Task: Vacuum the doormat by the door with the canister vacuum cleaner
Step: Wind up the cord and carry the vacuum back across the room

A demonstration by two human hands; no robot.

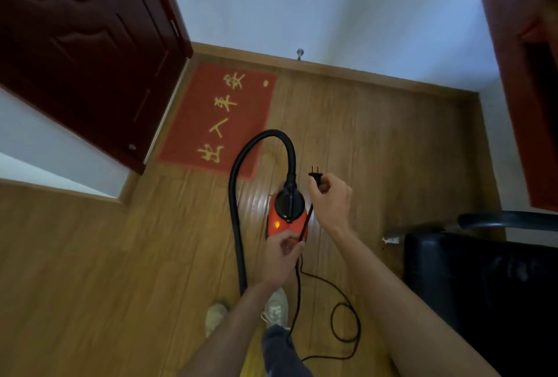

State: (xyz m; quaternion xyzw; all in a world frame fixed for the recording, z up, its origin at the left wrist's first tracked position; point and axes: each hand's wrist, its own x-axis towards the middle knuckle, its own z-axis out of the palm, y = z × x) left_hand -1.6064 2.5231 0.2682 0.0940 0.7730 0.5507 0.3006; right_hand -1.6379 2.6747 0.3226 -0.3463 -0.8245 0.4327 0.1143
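Note:
A red doormat (211, 117) with yellow characters lies on the wood floor beside the dark door (84, 44). In front of it stands the small orange canister vacuum (279, 224), its black hose (238, 195) arching up and back down toward my feet. My right hand (330, 195) grips the black plug (316, 176) of the power cord, prongs pointing up. My left hand (282, 256) pinches the black cord (305, 222) just below, over the vacuum's near end. The remaining cord (344, 328) loops on the floor to the right of my feet.
A black chair (483, 286) with an armrest stands at the right. A red-brown cabinet or door frame (531, 74) rises at the far right. A metal door stopper (299, 53) sits at the baseboard. My shoes (276, 307) are just behind the vacuum.

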